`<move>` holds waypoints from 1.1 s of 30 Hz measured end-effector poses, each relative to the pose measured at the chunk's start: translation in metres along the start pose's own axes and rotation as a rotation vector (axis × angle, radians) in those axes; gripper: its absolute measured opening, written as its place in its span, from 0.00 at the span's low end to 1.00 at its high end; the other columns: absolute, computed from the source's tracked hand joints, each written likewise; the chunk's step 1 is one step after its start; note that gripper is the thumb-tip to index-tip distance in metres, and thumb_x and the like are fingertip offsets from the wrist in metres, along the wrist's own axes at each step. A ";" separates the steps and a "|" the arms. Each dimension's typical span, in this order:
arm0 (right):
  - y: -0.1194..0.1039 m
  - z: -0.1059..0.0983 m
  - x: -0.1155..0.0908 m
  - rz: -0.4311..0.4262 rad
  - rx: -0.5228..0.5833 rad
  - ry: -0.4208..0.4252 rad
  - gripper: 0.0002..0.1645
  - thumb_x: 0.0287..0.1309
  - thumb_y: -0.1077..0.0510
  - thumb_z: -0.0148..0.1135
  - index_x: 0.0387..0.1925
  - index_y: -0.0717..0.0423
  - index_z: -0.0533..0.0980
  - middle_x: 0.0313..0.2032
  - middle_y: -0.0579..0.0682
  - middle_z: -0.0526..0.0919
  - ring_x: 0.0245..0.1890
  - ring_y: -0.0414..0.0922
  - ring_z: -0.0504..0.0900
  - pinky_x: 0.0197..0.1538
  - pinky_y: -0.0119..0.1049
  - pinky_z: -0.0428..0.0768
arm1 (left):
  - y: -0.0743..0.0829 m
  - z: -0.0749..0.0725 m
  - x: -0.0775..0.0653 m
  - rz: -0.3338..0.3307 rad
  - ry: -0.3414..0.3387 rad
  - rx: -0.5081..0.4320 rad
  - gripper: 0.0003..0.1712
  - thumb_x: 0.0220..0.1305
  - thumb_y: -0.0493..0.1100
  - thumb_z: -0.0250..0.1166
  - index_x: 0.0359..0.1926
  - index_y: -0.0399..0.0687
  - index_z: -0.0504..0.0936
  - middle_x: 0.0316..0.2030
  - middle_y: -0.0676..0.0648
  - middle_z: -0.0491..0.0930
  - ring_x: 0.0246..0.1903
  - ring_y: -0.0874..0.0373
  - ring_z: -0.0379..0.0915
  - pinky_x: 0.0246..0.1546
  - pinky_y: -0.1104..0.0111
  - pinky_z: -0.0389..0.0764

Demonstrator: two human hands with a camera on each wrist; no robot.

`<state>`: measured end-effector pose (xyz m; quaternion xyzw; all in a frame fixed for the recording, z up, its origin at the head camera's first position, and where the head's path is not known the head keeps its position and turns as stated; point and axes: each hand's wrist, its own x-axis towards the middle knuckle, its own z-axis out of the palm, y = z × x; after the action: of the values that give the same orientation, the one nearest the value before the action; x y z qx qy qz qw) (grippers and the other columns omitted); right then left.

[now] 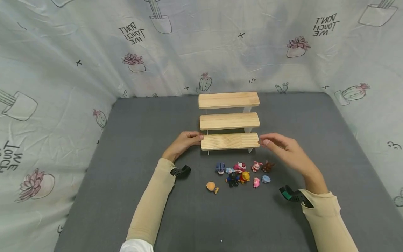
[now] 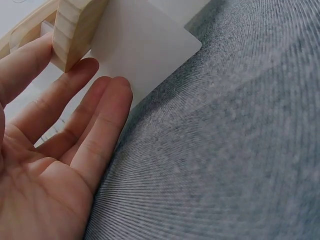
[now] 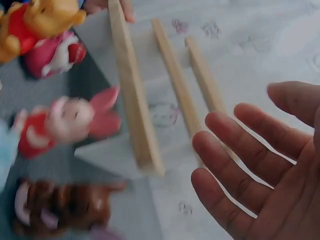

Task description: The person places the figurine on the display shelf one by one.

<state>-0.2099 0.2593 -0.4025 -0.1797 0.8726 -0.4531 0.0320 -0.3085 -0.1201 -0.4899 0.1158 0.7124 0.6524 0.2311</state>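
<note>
Beige sleeves, apparently perforated black straps

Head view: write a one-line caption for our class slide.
Left hand touching a three-tiered wooden shelf, right hand near its other end, toy figures in front.

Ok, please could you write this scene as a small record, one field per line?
Stand: stepped, three rectangular pale wooden boards, flat whitish side panels
Left hand: grips the left end of the lowest board
Right hand: holds nothing, near that board's right end
Toys: small, colourful figures in front of the stand
Surface: flat, dark grey ribbed cloth
Backdrop: white fabric printed with potted plants
</note>
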 end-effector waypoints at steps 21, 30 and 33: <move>-0.046 0.042 0.039 -0.123 -0.209 -0.317 0.17 0.70 0.52 0.63 0.56 0.52 0.80 0.49 0.48 0.86 0.48 0.43 0.84 0.51 0.47 0.84 | 0.000 -0.003 0.001 -0.014 0.017 0.004 0.22 0.72 0.48 0.65 0.57 0.36 0.83 0.59 0.38 0.80 0.57 0.53 0.81 0.63 0.59 0.79; -0.045 0.076 0.039 -0.156 -0.278 -0.428 0.21 0.69 0.50 0.64 0.59 0.53 0.79 0.54 0.47 0.82 0.51 0.43 0.81 0.52 0.44 0.83 | 0.003 -0.003 0.002 -0.011 0.020 0.011 0.22 0.71 0.50 0.66 0.56 0.38 0.84 0.58 0.40 0.82 0.56 0.53 0.82 0.63 0.59 0.79; -0.043 0.086 0.037 -0.178 -0.315 -0.440 0.22 0.68 0.50 0.65 0.60 0.52 0.78 0.56 0.46 0.81 0.52 0.44 0.81 0.52 0.42 0.83 | 0.001 -0.002 0.001 -0.021 0.022 0.015 0.23 0.70 0.51 0.66 0.56 0.38 0.84 0.58 0.40 0.81 0.56 0.54 0.81 0.63 0.59 0.80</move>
<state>-0.2136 0.1574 -0.4147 -0.3525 0.8850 -0.2631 0.1523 -0.3102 -0.1211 -0.4886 0.1031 0.7209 0.6458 0.2293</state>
